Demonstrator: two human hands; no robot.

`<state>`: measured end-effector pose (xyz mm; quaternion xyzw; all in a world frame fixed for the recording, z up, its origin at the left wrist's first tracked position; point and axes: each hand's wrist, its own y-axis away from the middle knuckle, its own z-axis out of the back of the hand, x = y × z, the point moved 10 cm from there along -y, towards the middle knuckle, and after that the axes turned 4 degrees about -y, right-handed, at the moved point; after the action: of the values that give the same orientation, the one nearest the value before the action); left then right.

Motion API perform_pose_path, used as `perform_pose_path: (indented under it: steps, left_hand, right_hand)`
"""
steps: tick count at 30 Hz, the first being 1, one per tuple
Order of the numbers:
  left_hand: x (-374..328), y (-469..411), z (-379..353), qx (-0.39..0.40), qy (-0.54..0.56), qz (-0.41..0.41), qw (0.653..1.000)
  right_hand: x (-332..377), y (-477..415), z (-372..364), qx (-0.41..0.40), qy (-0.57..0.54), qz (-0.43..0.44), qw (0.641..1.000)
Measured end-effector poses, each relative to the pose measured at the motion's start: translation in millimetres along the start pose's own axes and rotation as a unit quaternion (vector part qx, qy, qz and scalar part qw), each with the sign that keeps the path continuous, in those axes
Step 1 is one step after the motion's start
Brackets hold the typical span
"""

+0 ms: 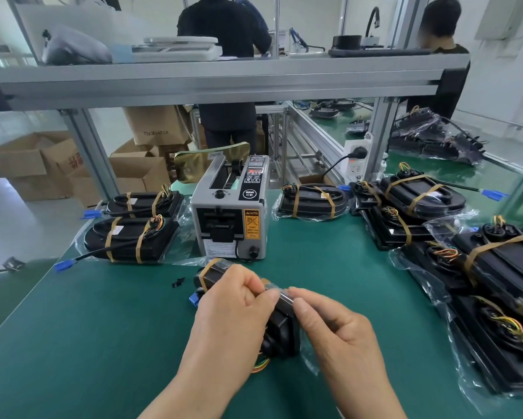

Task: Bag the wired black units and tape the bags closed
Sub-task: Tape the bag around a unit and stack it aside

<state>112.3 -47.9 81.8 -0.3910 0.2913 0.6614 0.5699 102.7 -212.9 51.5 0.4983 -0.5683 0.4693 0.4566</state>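
Left hand (236, 300) and right hand (332, 325) each pinch the bag (285, 294) flap over the black unit (281, 331) between them. Bagged units (133, 240) lie beyond, both sides. This bag seems untaped; tape dispenser (230, 213) ahead.

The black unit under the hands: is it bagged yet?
Bagged: clear plastic surrounds the black unit; the left hand and right hand pinch tape over it.

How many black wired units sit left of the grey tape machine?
2. The rear bagged black wired unit lies beside the grey tape machine; the front bagged unit lies before it. None seems hidden.
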Motion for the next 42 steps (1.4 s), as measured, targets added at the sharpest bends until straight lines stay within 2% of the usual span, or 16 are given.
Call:
perform_pose_path:
  steps: [4, 9, 13, 17, 20, 24, 28, 33, 37, 42]
  left_hand:
    - [1.7, -2.6, -3.8, 0.021, 0.001, 0.002, 1.0]
    - [-0.6, -0.8, -4.1, 0.024, 0.007, -0.011, 1.0]
    - [-3.6, -1.0, -1.7, 0.058, 0.005, -0.045, 0.997]
    - [3.4, -24.4, 49.5, -0.009, -0.052, -0.133, 0.99]
    - [6.8, -51.2, 59.3, 0.055, -0.108, -0.183, 0.976]
    - [6.3, -71.2, 45.5, 0.153, -0.069, -0.19, 0.967]
    - [0.3, -76.2, 41.9, 0.171, -0.057, -0.22, 0.959]
    - [-11.8, -70.8, 42.7, 0.129, -0.098, -0.287, 0.944]
    - [-29.2, -56.6, 42.9, 0.06, -0.183, -0.382, 0.904]
    - [-34.4, -53.3, 41.0, 0.039, -0.201, -0.41, 0.889]
  right_hand:
    - [5.7, -10.7, -3.4, -0.013, 0.067, -0.021, 0.997]
    - [22.5, -8.0, -18.9, 0.031, 0.195, 0.038, 0.98]
    - [23.8, -8.5, -16.3, 0.036, 0.151, 0.033, 0.987]
    - [23.0, -14.0, -11.7, 0.047, 0.158, 0.001, 0.986]
    - [22.3, -16.1, -13.4, 0.059, 0.189, -0.012, 0.98]
    - [24.0, -19.1, -13.5, 0.058, 0.218, -0.015, 0.974]
    - [25.7, -23.6, -14.3, 0.059, 0.264, -0.013, 0.962]
    - [40.7, -27.0, -27.2, 0.071, 0.353, 0.022, 0.933]
    - [66.5, -29.8, -53.1, 0.083, 0.473, 0.11, 0.87]
    - [71.7, -45.1, -106.6, 0.161, 0.566, 0.158, 0.793]
